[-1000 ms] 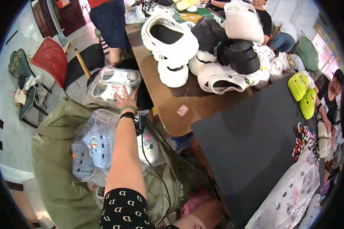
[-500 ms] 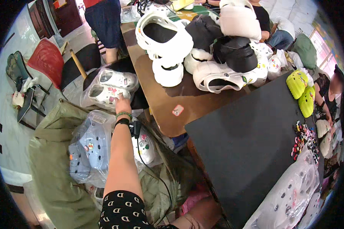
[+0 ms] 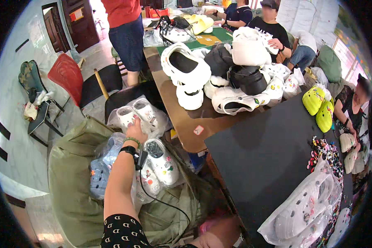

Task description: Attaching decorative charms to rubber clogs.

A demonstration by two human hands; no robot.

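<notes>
My left hand (image 3: 136,134) reaches out over a green cloth sack (image 3: 72,173), its fingers closed on a pair of white clogs (image 3: 149,112) in a clear plastic bag. Coloured charms decorate these clogs, which are by a dark chair seat. On my wrist are a green bead bracelet and a black band with a cable. Inside the sack, bagged blue clogs (image 3: 99,177) are left of my forearm, and white clogs with charms (image 3: 164,167) are to its right. My right hand does not show; blurred bare skin at the bottom edge cannot be told as arm or leg.
White and black clogs (image 3: 252,78) are piled on the brown table (image 3: 186,134). The black tabletop (image 3: 256,153) bears yellow-green clogs (image 3: 324,115), loose charms (image 3: 324,153) and bagged white clogs (image 3: 306,211). Chairs stand left; several people are around the tables.
The bagged white clogs in my left hand have turned, and their openings now face differently. The view has shifted, showing more of the white clogs in the sack and the people beyond.
</notes>
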